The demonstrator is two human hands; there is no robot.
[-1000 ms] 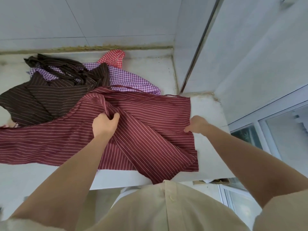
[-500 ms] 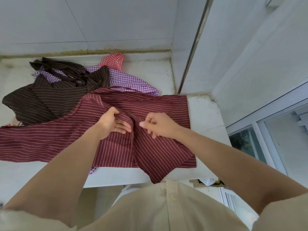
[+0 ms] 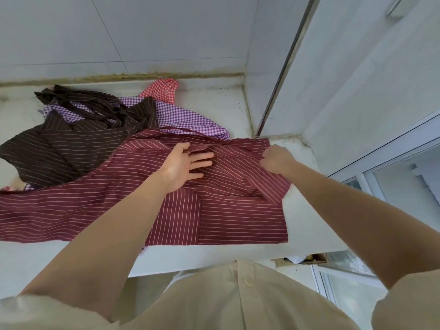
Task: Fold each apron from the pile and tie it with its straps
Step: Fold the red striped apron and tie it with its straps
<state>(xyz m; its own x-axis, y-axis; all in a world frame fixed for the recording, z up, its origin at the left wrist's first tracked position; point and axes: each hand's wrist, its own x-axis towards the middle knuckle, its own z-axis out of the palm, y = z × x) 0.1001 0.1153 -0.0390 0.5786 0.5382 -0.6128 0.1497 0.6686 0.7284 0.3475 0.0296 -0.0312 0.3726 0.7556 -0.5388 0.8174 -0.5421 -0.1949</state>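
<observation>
right hand (image 3: 276, 160) moved outward, fingers pinching maroon apron (image 3: 228, 210) edge; left hand (image 3: 183, 166) fingers flat, apart, pressing apron.

Tiled utility corner — white wall tiles (image 3: 166, 32), pale counter (image 3: 214, 106), window (image 3: 404, 186)

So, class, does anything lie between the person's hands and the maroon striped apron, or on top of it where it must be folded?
Nothing visible does. The left hand lies flat on the maroon apron and the right hand pinches its right side. The brown apron lies at its far left, not on top.
</observation>
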